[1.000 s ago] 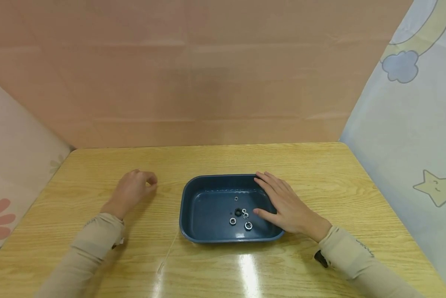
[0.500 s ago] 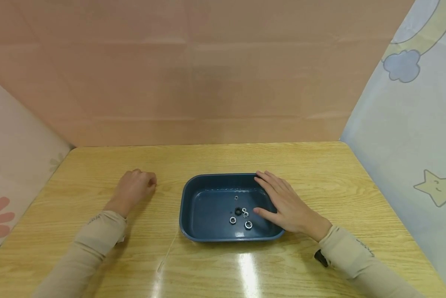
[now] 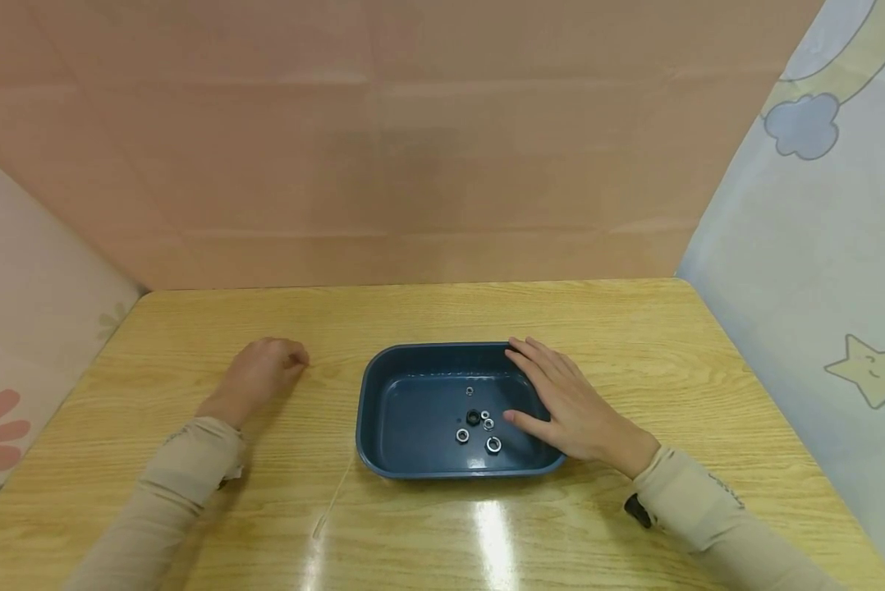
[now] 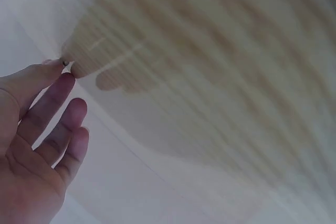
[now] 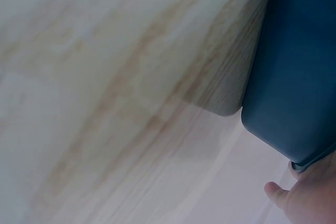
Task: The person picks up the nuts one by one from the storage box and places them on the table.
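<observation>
On the table left of the blue tray [image 3: 372,460], my left hand [image 3: 258,373] pinches a tiny dark, shiny piece [image 4: 65,64] between thumb and index fingertip, close to the tabletop. Its kind is too small to tell. The other fingers are loosely bent in the left wrist view. My right hand [image 3: 568,406] rests over the tray's right end, fingers stretched to the far rim and thumb extended over the inside. Several metal nuts lie on the tray floor: a black nut [image 3: 473,417], a large silver nut [image 3: 493,445], another silver nut [image 3: 462,436] and smaller ones.
A thin pale strand [image 3: 332,509] lies on the wooden table [image 3: 598,542] at the tray's front left. A brown paper-like backdrop [image 3: 413,164] stands behind the table, with printed side panels at left and right.
My left hand stays nearly in place beside the tray, its wrist and fingers shifting slightly. The right hand, the tray and the nuts stay where they were.
</observation>
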Demonstrator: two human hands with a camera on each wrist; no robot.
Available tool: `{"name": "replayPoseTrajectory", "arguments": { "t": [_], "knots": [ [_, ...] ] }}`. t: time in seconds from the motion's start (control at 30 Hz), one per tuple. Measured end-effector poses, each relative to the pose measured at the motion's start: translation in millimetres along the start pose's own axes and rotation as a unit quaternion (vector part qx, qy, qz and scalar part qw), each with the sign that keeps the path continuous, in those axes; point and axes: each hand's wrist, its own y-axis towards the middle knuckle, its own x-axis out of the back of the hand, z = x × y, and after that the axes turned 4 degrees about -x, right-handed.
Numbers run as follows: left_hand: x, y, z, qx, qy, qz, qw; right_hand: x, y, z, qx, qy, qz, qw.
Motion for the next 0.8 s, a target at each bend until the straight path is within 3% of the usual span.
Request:
{"name": "replayPoseTrajectory", "arguments": {
  "t": [0.2, 0.4, 0.8],
  "knots": [
    [2.6, -1.5, 4.9, 0.011, -0.041, 0.021, 0.9989, 0.2, 0.1, 0.5, 0.001, 0.001, 0.0, 1.0],
    [3.4, -1.3, 6.5, 0.006, -0.045, 0.028, 0.9986, -0.2, 0.1, 0.6, 0.001, 0.001, -0.002, 1.0],
    [8.7, -1.1, 1.3, -0.005, -0.036, 0.011, 0.9993, -1.9, -0.2, -1.6, 0.006, 0.0, -0.009, 0.9999]
  ]
}}
